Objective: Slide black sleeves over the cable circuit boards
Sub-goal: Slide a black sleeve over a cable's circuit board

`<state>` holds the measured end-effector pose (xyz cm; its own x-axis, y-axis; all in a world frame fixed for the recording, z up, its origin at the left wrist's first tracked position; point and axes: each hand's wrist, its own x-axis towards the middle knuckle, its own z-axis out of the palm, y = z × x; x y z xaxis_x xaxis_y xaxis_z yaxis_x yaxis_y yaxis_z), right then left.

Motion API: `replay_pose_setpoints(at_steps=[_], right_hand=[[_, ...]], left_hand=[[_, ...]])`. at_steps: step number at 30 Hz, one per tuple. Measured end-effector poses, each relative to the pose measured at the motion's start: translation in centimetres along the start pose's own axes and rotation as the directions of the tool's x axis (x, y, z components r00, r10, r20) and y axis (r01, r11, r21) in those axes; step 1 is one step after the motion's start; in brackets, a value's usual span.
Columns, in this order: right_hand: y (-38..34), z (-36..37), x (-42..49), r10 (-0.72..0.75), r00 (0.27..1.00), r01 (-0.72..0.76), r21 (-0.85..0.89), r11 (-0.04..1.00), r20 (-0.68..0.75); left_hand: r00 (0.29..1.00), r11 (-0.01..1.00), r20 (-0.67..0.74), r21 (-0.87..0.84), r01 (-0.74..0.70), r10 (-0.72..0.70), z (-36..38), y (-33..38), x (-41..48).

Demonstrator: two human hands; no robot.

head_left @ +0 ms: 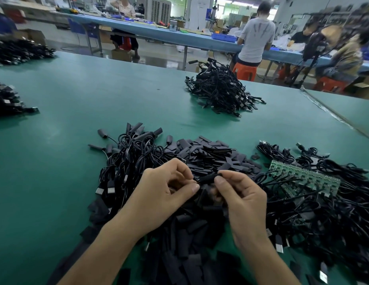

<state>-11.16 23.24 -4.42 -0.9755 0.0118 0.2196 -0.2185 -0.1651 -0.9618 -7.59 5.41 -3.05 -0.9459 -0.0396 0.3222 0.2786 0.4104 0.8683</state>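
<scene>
Your left hand (171, 188) and right hand (239, 194) meet low over green counter (76, 99), fingers curled. Both hands pinch one black sleeve (207, 178), held level between them (board inside not visible). Loose sleeves (210, 155) heaped beneath and just beyond. Sleeved cables (134, 153) piled left. Green circuit boards (303, 177) lie on tangled cables at right. Another cable heap (220, 89) sits well back.

Left hand (169, 188) and right hand (240, 199) meet at one black sleeve (208, 178)
The left hand's thumb and curled fingers pinch at the sleeve's left end, and the right hand's thumb and forefinger pinch its right end. Both bare forearms rise from below the sleeve, angled inward towards it.
</scene>
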Motion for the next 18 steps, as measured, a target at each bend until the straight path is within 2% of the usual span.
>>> replay_pose_setpoints(at_steps=[2, 4, 6, 8, 9, 11, 13, 14, 16, 18], right_hand=[[-0.4, -0.2, 0.3, 0.033, 0.999, -0.033, 0.132, 0.991, 0.001], [-0.5, -0.2, 0.4, 0.040, 0.999, -0.043, 0.162, 0.986, 0.018], [-0.5, 0.0, 0.5, 0.006, 1.000, -0.007, 0.053, 0.999, 0.022], [-0.5, -0.3, 0.9, -0.094, 0.995, 0.099, -0.250, 0.963, 0.030], [-0.5, -0.7, 1.3, -0.150, 0.987, 0.161, -0.451, 0.878, 0.060], [-0.8, -1.6, 2.2, -0.215, 0.966, 0.247, -0.777, 0.579, 0.146], [-1.1, -2.5, 3.3, -0.200, 0.965, 0.223, -0.930, 0.293, 0.169], [-1.2, -2.9, 3.8, -0.175, 0.975, 0.173, -0.965, 0.196, 0.140], [-1.5, -3.4, 4.7, -0.116, 0.992, 0.069, -0.992, 0.106, 0.057], [-1.6, -3.7, 5.4, -0.028, 1.000, -0.010, -0.996, 0.092, -0.013]], left_hand=[[0.999, 0.968, 0.012, 0.247, -0.051, 0.050, -0.4, 0.5, -0.1], [0.995, 0.892, 0.008, 0.442, -0.093, 0.100, -0.5, 1.1, 0.1], [0.988, 0.832, -0.053, 0.546, -0.096, 0.149, -0.7, 1.9, 0.3], [0.956, 0.835, -0.235, 0.550, -0.016, 0.174, -1.7, 2.6, 0.8], [0.920, 0.853, -0.355, 0.520, 0.045, 0.168, -2.6, 2.8, 1.2], [0.837, 0.858, -0.535, 0.477, 0.189, 0.114, -4.6, 2.7, 2.2], [0.809, 0.823, -0.587, 0.460, 0.333, 0.001, -6.2, 2.1, 3.3], [0.812, 0.792, -0.580, 0.463, 0.397, -0.067, -6.7, 1.7, 3.8], [0.827, 0.732, -0.529, 0.487, 0.477, -0.188, -7.0, 1.0, 4.4], [0.840, 0.714, -0.489, 0.498, 0.491, -0.237, -6.7, 0.5, 4.6]])
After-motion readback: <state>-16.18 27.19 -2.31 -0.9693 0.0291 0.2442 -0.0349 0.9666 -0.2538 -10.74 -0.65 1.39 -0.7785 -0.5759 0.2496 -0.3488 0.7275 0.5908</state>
